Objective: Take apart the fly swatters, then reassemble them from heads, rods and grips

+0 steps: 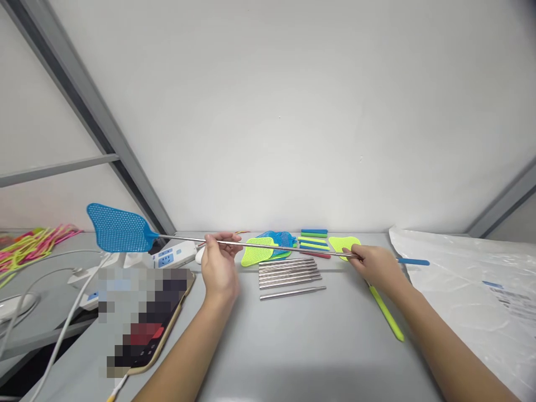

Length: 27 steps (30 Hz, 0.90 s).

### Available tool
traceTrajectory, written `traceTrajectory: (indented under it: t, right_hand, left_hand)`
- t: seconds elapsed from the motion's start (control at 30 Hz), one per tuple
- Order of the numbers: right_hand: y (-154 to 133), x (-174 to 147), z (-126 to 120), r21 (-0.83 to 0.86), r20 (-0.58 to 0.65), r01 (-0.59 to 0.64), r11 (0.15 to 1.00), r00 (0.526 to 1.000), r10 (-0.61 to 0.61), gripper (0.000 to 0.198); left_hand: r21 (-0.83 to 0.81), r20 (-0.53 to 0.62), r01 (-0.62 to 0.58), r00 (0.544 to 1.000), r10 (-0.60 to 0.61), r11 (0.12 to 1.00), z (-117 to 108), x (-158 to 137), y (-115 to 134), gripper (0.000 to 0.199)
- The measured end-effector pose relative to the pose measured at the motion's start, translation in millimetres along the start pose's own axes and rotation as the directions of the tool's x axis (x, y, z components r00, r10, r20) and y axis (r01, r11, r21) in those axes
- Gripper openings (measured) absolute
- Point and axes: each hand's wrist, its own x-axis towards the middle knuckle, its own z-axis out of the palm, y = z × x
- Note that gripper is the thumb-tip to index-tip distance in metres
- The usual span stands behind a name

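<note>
A blue fly swatter with its metal rod drawn out long spans the view above the table, its mesh head (119,230) at the left and its blue handle (412,261) at the right. My left hand (220,268) supports the rod towards the head, thumb and fingers around it, some fingertips loose. My right hand (379,269) is closed on the rod near the handle. Below the right hand lies a yellow-green fly swatter (387,314), partly hidden by that hand. Several short metal rods (288,273) lie side by side between my hands, with one rod (292,293) apart in front.
Behind the rods are blue and yellow-green swatter heads (257,251) and several coloured handles (314,231). A phone (167,318) lies left, with white power strips (173,254) and cables beyond. Clear plastic packaging (473,301) covers the right side. A wall rises behind the table.
</note>
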Motion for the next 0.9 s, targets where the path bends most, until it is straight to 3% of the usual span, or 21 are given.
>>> traceTrajectory:
  t: [0.2,0.33,0.53,0.8,0.9]
  right_hand:
    - [-4,1,-3,0.051,-0.099,0.050,0.997,0.994,-0.045,0.026]
    - [-7,3,-6,0.094,-0.071,0.052,0.994,0.996,-0.045,0.015]
    - [1,5,-11,0.113,-0.104,0.045,0.993,0.994,-0.034,0.017]
    - [-1,4,-2,0.142,-0.069,0.102,0.985,0.993,-0.093,0.018]
    - [-7,4,6,0.130,-0.062,0.141,0.981,0.989,-0.134,0.020]
  left_hand:
    - [0.058,0.018,-0.046,0.999,0.045,0.997,-2,0,0,0.041]
    - [0.082,-0.060,-0.078,0.995,0.083,0.994,-4,3,2,0.042]
    - [0.063,-0.120,-0.113,0.985,0.120,0.992,-7,9,3,0.041]
    - [0.019,-0.194,-0.025,0.981,0.028,1.000,-11,18,-1,0.041]
    - [0.035,-0.155,0.003,0.988,0.002,0.999,-10,12,-5,0.041]
